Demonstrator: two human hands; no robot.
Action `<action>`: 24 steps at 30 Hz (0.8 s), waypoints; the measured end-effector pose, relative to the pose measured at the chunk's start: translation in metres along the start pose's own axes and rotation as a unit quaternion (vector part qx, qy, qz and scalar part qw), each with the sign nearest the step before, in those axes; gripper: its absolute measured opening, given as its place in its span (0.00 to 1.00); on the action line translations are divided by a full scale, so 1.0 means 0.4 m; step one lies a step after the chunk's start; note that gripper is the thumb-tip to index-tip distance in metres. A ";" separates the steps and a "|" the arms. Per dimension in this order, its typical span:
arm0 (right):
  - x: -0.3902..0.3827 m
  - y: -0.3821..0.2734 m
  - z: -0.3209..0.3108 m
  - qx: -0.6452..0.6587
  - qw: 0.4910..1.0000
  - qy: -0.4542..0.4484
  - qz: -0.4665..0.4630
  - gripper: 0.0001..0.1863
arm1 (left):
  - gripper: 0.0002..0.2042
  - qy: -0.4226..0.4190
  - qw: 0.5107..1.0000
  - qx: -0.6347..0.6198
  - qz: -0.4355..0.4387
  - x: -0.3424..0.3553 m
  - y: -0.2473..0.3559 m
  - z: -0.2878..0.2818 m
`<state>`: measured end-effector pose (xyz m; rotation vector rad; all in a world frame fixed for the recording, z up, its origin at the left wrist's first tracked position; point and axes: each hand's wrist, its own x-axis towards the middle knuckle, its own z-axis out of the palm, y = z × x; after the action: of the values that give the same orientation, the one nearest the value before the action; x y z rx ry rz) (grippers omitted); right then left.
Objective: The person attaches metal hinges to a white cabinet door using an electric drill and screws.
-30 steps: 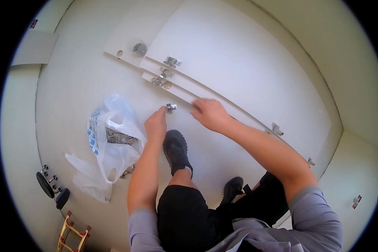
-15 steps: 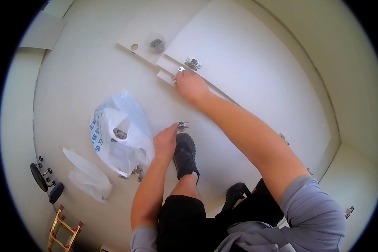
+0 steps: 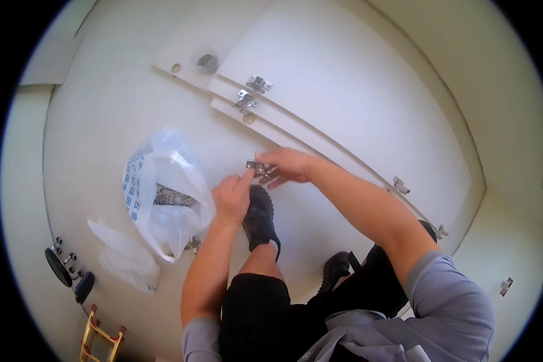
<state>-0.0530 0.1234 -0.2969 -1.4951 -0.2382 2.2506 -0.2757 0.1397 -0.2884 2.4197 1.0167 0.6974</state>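
Pinched in my left hand [image 3: 231, 199] is a small metal cabinet hinge [image 3: 254, 166], above my left shoe. My right hand [image 3: 282, 166] is at the same hinge, thumb and fingers curled around it, slightly blurred. Beyond them, white panels [image 3: 356, 102] lie stacked in steps, carrying metal hinges [image 3: 259, 83] along the near edges; one drilled round recess [image 3: 248, 119] shows. A plastic bag [image 3: 163, 151] with metal hardware [image 3: 172, 194] inside lies left of my left hand.
A clear cup of small fittings [image 3: 206, 62] sits on the back panel. At lower left are a crumpled plastic bag [image 3: 123, 259], black-padded fittings [image 3: 63, 265] and a yellow ladder [image 3: 102, 332]. Pale walls [image 3: 501, 90] border the floor.
My right hand moved up to the hinges on the panel edge, then came back down to the hinge in my left hand, which it now grips.
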 end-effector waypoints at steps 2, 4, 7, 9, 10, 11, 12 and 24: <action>-0.015 0.039 -0.010 0.115 0.984 -0.133 0.009 0.20 | 0.12 -0.022 0.999 -0.014 0.026 -0.001 0.008 0.003; -0.014 0.069 -0.018 0.115 0.989 -0.017 -0.089 0.18 | 0.11 -0.042 0.994 -0.075 -0.069 -0.012 0.028 0.007; -0.020 0.094 -0.025 -0.004 0.972 0.111 -0.205 0.16 | 0.12 -0.111 0.888 -0.251 -0.368 -0.031 0.053 0.004; -0.041 0.096 -0.007 -0.118 0.945 0.162 -0.258 0.17 | 0.15 -0.198 0.735 -0.383 -0.523 -0.020 0.054 -0.005; -0.053 0.100 0.003 -0.196 0.919 0.198 -0.280 0.18 | 0.19 -0.223 0.696 -0.415 -0.542 -0.017 0.071 -0.005; -0.058 0.108 0.011 -0.205 0.903 0.219 -0.307 0.18 | 0.19 -0.227 0.676 -0.445 -0.542 -0.008 0.086 -0.006; -0.061 0.115 0.021 -0.214 0.887 0.240 -0.333 0.17 | 0.19 -0.230 0.654 -0.475 -0.542 0.000 0.098 -0.006; -0.077 0.142 0.038 -0.377 0.798 0.279 -0.379 0.13 | 0.12 -0.234 0.659 -0.475 -0.534 -0.044 0.119 0.015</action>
<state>-0.0712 0.0604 -0.2858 -1.8697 -1.3778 1.0180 -0.2575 0.0947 -0.2718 0.7302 1.1643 0.0487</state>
